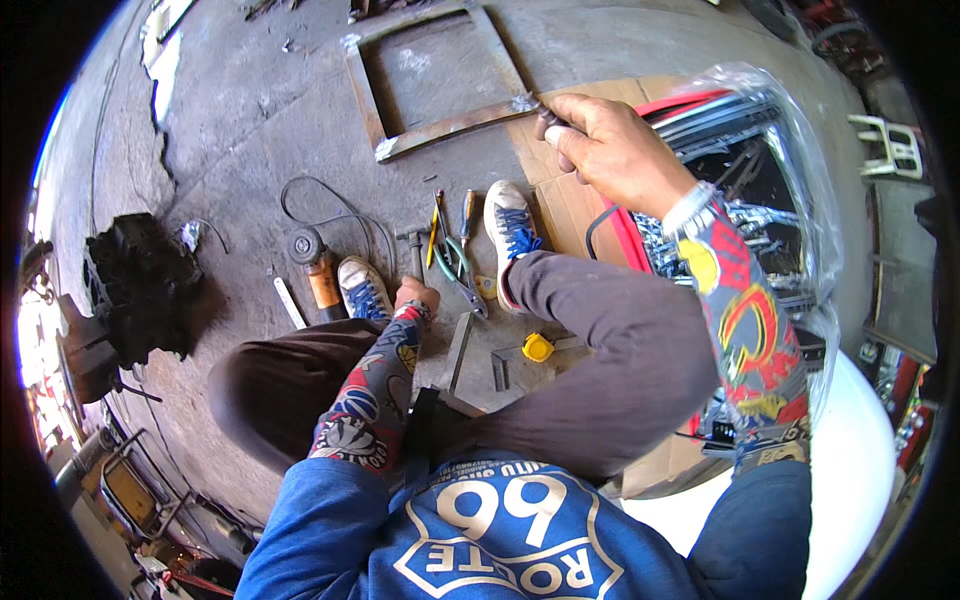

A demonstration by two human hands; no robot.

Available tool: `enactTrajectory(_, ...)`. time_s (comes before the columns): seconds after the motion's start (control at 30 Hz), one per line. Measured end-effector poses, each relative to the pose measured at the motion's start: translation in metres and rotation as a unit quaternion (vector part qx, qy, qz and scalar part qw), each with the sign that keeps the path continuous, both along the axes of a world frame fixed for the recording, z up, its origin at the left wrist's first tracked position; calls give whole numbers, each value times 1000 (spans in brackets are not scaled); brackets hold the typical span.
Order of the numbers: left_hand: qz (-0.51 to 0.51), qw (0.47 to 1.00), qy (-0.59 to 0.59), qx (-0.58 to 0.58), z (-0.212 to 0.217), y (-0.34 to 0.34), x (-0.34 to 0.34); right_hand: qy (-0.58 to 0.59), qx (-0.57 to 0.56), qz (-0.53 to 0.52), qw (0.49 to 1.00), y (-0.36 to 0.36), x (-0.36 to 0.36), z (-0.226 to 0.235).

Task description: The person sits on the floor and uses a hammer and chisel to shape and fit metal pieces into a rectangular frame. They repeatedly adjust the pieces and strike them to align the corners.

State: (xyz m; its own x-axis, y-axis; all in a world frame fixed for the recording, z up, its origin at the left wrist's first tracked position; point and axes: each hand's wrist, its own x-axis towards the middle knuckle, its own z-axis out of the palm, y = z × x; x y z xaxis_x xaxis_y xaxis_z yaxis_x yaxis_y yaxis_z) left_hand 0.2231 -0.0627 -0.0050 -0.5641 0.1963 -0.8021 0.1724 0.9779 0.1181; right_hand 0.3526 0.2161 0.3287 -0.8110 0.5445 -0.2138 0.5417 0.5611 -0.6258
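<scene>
My left hand [417, 294] is closed around the handle of a hammer [416, 252], which is low over the floor between my shoes. Farther off, my right hand [615, 145] is stretched forward, its fingers closed on a short dark metal piece [546, 116] whose exact kind I cannot make out. That piece is at the near right corner of a rusty square metal frame [448, 127]; whether they touch is unclear. Beside the hammer are pliers [461, 283], a screwdriver [467, 215] and a thin yellow tool [434, 232]. An angle grinder [322, 283] lies left of my left shoe.
A yellow tape measure [537, 347] and a metal square [500, 368] lie close to my legs. At right, a red-edged case [628, 235] of metal parts, partly under clear plastic [815, 190], stands on cardboard [560, 190]. A dark engine-like block [140, 285] is at left.
</scene>
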Motion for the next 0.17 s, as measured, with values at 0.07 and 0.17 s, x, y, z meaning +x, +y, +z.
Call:
enactTrajectory(0.07, 37, 999, -11, 36, -28, -7, 0, 146, 64, -29, 987, -42, 14, 25)
enactTrajectory(0.17, 3, 989, -86, 118, -97, -21, -32, 245, -80, -45, 965, -108, 14, 17)
